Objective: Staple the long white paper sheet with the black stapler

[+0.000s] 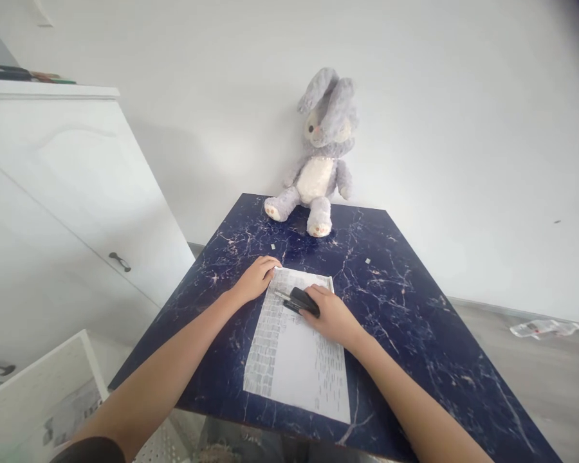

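Observation:
A printed sheet of paper (294,360) lies on the dark blue marble-patterned table (405,321), its top edge slightly raised. My right hand (330,315) is closed around a black stapler (302,301), held low over the upper part of the sheet. The stapler's metal front points left; whether it touches the paper I cannot tell. At the sheet's top left corner, my left hand (258,278) has its fingers together on the paper's edge, gripping it. The fingertips there are partly hidden.
A grey plush rabbit (318,173) sits at the table's far edge against the white wall. To the left stand a white cabinet (72,206) and a white bin (89,363). Two small pale scraps lie on the tabletop. Clear plastic packaging (545,328) lies on the floor at right.

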{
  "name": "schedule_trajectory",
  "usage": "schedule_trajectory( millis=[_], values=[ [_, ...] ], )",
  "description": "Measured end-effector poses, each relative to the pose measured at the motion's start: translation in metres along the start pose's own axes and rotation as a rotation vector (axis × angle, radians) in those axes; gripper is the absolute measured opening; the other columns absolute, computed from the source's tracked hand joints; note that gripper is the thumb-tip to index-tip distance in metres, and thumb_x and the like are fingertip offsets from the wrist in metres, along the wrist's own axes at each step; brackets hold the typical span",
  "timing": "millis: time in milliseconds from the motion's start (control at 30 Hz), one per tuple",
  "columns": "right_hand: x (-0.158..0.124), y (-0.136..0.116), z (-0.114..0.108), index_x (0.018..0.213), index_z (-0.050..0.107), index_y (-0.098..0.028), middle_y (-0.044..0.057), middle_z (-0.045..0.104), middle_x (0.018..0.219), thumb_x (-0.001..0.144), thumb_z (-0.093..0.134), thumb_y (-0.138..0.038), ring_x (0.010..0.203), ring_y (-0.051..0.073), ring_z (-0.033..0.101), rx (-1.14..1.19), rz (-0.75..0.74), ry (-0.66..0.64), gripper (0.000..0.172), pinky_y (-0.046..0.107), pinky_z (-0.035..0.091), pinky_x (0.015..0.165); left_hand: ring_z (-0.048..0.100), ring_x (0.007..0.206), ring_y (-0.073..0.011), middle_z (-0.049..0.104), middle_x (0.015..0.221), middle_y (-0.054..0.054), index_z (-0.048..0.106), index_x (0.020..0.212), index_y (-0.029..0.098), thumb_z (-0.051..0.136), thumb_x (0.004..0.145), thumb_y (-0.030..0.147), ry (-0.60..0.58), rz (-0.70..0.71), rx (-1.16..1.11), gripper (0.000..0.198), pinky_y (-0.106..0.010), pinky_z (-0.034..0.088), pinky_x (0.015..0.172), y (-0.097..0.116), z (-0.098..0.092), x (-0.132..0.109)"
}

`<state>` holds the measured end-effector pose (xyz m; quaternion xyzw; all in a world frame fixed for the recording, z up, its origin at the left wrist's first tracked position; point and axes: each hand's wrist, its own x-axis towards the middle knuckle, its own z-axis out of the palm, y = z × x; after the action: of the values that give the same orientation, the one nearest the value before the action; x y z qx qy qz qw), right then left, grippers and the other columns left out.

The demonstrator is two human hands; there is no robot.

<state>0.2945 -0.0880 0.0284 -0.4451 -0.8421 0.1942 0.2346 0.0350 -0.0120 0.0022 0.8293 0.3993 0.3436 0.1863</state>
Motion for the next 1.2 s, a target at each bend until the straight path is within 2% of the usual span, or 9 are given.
schedule_trajectory(
  millis=[100, 233, 367, 567, 733, 867, 1000, 1100, 1200],
  values=[
    [0.000, 0.002, 0.001, 0.083, 0.052, -0.022, 0.002, 0.059, 0.085, 0.087, 0.064, -0.019, 0.078, 0.018, 0.055, 0.077, -0.002, 0.026, 0.013, 0.030, 0.042, 0.070, 0.065, 0.110, -0.0237, 0.072, 0.114, -0.009, 0.071, 0.111, 0.021, 0.043, 0.103, 0.030, 0.050, -0.062, -0.182, 0.030, -0.043, 0.047, 0.103, 0.018, 0.008, 0.000],
    [-0.002, -0.001, -0.010, 0.081, 0.048, -0.022, -0.002, 0.055, 0.077, 0.086, 0.065, -0.022, 0.070, 0.014, 0.050, 0.210, -0.056, 0.052, 0.018, 0.027, 0.038, 0.066, 0.069, 0.103, -0.0237, 0.073, 0.109, -0.011, 0.069, 0.110, 0.018, 0.042, 0.105, 0.039, 0.080, -0.146, -0.602, 0.035, -0.040, 0.053, 0.095, 0.046, 0.015, 0.000],
    [-0.003, 0.001, -0.018, 0.081, 0.050, -0.021, -0.003, 0.053, 0.072, 0.087, 0.065, -0.026, 0.065, 0.013, 0.046, 0.266, -0.011, 0.100, 0.017, 0.026, 0.036, 0.060, 0.070, 0.104, -0.0253, 0.074, 0.110, -0.011, 0.073, 0.107, 0.019, 0.052, 0.101, 0.042, 0.051, -0.212, -0.792, 0.032, -0.040, 0.054, 0.095, 0.051, 0.013, -0.002],
    [-0.006, 0.017, -0.008, 0.089, 0.060, -0.021, -0.001, 0.059, 0.073, 0.089, 0.065, -0.035, 0.062, 0.015, 0.052, 0.237, 0.079, 0.257, 0.015, 0.027, 0.041, 0.058, 0.072, 0.090, -0.0240, 0.077, 0.095, -0.011, 0.075, 0.098, 0.016, 0.059, 0.098, 0.044, 0.024, -0.229, -0.660, 0.032, -0.038, 0.056, 0.088, 0.040, 0.006, -0.009],
    [-0.009, 0.020, 0.004, 0.087, 0.060, -0.023, -0.001, 0.062, 0.069, 0.089, 0.067, -0.040, 0.057, 0.017, 0.054, 0.254, 0.134, 0.297, 0.018, 0.028, 0.042, 0.053, 0.070, 0.093, -0.0208, 0.075, 0.098, -0.007, 0.073, 0.098, 0.019, 0.048, 0.103, 0.039, 0.129, -0.191, -0.209, 0.032, -0.034, 0.053, 0.090, 0.020, -0.006, -0.001],
    [-0.008, 0.023, 0.008, 0.091, 0.062, -0.024, -0.001, 0.065, 0.072, 0.089, 0.067, -0.039, 0.060, 0.018, 0.058, 0.237, 0.155, 0.323, 0.015, 0.029, 0.044, 0.055, 0.062, 0.122, -0.0240, 0.067, 0.128, -0.011, 0.067, 0.120, 0.021, 0.040, 0.105, 0.033, 0.095, -0.174, 0.126, 0.033, -0.042, 0.044, 0.110, -0.005, -0.008, 0.004],
    [-0.006, 0.028, 0.009, 0.092, 0.064, -0.024, 0.000, 0.066, 0.075, 0.089, 0.065, -0.036, 0.062, 0.019, 0.060, 0.201, 0.141, 0.341, 0.012, 0.030, 0.046, 0.058, 0.030, 0.153, -0.0281, 0.034, 0.164, -0.011, 0.042, 0.152, 0.026, 0.041, 0.104, 0.030, -0.084, -0.187, 0.308, 0.049, -0.058, 0.024, 0.122, -0.018, 0.004, 0.004],
    [-0.006, 0.029, 0.008, 0.092, 0.065, -0.024, 0.000, 0.068, 0.075, 0.090, 0.064, -0.036, 0.062, 0.019, 0.061, 0.198, 0.122, 0.329, 0.012, 0.030, 0.047, 0.058, 0.026, 0.155, -0.0294, 0.025, 0.168, -0.011, 0.036, 0.157, 0.026, 0.037, 0.104, 0.025, -0.115, -0.203, 0.361, 0.053, -0.059, 0.027, 0.120, -0.027, 0.006, 0.010],
    [-0.007, 0.028, 0.007, 0.096, 0.067, -0.024, 0.001, 0.071, 0.080, 0.089, 0.064, -0.035, 0.066, 0.020, 0.065, 0.206, 0.102, 0.321, 0.014, 0.031, 0.050, 0.062, 0.030, 0.153, -0.0297, 0.032, 0.166, -0.010, 0.044, 0.153, 0.027, 0.039, 0.101, 0.016, -0.121, -0.180, 0.395, 0.053, -0.056, 0.031, 0.118, -0.037, 0.003, 0.022]
  ],
)
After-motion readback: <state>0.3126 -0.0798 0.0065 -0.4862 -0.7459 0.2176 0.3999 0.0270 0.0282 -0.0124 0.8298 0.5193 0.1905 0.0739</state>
